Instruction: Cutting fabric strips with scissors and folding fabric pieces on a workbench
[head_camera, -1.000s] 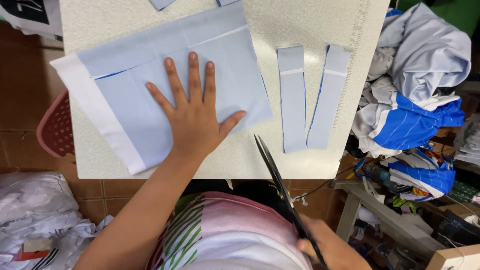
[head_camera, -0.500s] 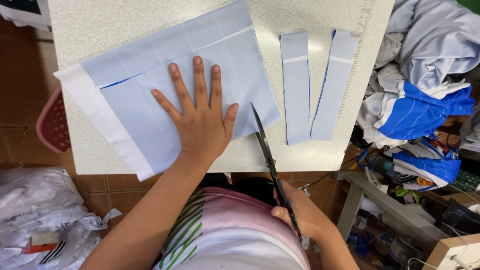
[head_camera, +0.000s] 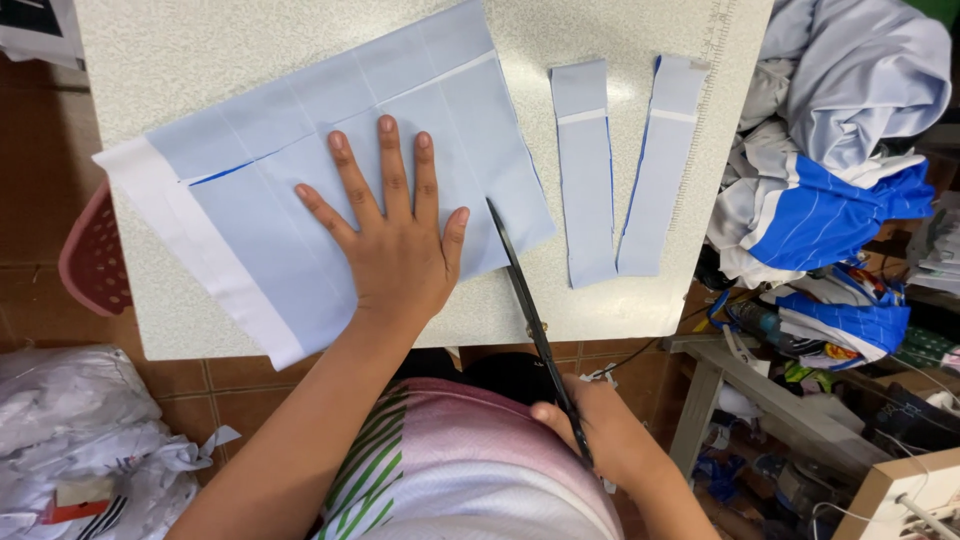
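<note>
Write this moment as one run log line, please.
left hand: flat on light blue fabric sheet | right hand: holds black scissors, blades at sheet's near edge | two cut light blue strips: right, apart

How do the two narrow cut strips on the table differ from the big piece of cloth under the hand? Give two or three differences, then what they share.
The two strips are narrow and long; the large cloth is broad. The strips lie free and untouched; the large cloth is pinned flat by the left hand, with the scissors in the right hand at its edge. The strips show no white border; the large cloth has one. Both are pale blue.
</note>
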